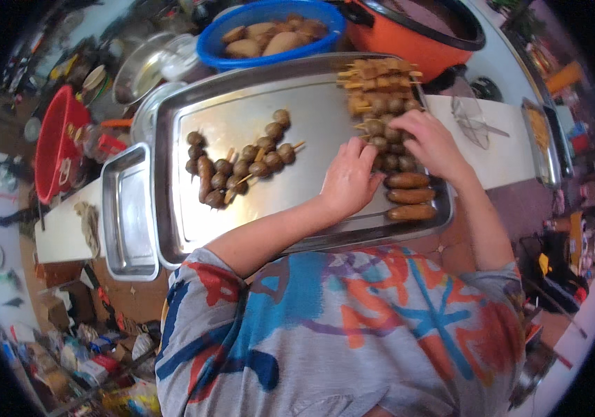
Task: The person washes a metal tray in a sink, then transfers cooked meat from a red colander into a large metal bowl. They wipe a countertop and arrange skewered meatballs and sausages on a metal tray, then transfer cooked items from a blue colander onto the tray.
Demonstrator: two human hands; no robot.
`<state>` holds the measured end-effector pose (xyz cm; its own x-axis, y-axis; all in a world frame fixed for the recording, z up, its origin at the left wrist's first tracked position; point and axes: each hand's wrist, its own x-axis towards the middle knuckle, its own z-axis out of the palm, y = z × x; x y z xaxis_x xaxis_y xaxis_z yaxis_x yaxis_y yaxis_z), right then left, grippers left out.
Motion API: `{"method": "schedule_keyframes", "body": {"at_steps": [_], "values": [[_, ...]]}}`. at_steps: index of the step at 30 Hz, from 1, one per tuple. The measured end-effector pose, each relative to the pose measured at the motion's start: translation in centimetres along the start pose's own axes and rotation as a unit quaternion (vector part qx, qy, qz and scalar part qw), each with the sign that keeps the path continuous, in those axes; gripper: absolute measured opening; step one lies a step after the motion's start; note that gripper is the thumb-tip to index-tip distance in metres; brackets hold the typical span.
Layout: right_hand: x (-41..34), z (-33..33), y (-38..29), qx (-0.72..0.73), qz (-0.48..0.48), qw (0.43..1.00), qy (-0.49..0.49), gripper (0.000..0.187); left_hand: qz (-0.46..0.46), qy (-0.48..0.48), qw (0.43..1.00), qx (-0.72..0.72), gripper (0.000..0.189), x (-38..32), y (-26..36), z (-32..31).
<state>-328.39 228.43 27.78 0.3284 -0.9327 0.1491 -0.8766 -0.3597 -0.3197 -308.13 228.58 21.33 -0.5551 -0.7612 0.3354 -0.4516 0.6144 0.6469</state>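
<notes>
A large metal tray [308, 114] lies before me. At its right side, skewers of round brown balls [392, 134] lie stacked between my two hands. My left hand [352, 174] bends its fingers at the stick ends of these skewers, and my right hand [422, 138] has its fingertips at their other end. Skewers of brown cubes [383, 73] lie behind the balls, and several brown sausages [411, 196] lie side by side in front. More ball skewers [258, 168] lie loosely on the tray's left half, with a single sausage [205, 179] among them.
A blue basin [271, 61] of brown food and an orange pot [407, 47] stand behind the tray. A smaller metal tray [110, 224] adjoins on the left, near a red basin [55, 146]. A wire strainer [472, 122] lies at right, by a narrow tray [549, 167].
</notes>
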Motion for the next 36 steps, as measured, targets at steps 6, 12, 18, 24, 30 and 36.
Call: {"method": "schedule_keyframes", "body": {"at_steps": [6, 12, 18, 24, 30, 36], "values": [[0.4, -0.2, -0.8, -0.007, 0.006, 0.999, 0.043, 0.035, -0.102, -0.090, 0.989, -0.050, 0.052, -1.2, 1.6, 1.2], [0.0, -0.2, -1.9, 0.014, 0.009, 1.000, 0.001, 0.036, -0.046, -0.024, 0.995, -0.083, 0.038, -2.4, -0.2, -1.2], [2.6, -0.8, -5.6, 0.043, -0.039, 0.998, 0.010, 0.038, -0.166, 0.141, 0.967, 0.135, 0.034, -4.6, -6.8, -14.2], [8.7, 5.9, -11.1, 0.027, -0.201, 0.975, -0.091, 0.052, -0.368, 0.063, 0.890, 0.263, 0.044, -6.7, -14.6, -19.1], [10.3, 10.8, -14.3, -0.036, -0.251, 0.964, -0.080, 0.072, -0.401, 0.054, 0.888, 0.220, 0.062, -7.9, -18.5, -19.9], [11.0, 12.9, -13.8, -0.097, -0.165, 0.977, -0.090, 0.060, -0.302, 0.204, 0.914, 0.176, 0.049, -6.7, -16.8, -19.7]]}}
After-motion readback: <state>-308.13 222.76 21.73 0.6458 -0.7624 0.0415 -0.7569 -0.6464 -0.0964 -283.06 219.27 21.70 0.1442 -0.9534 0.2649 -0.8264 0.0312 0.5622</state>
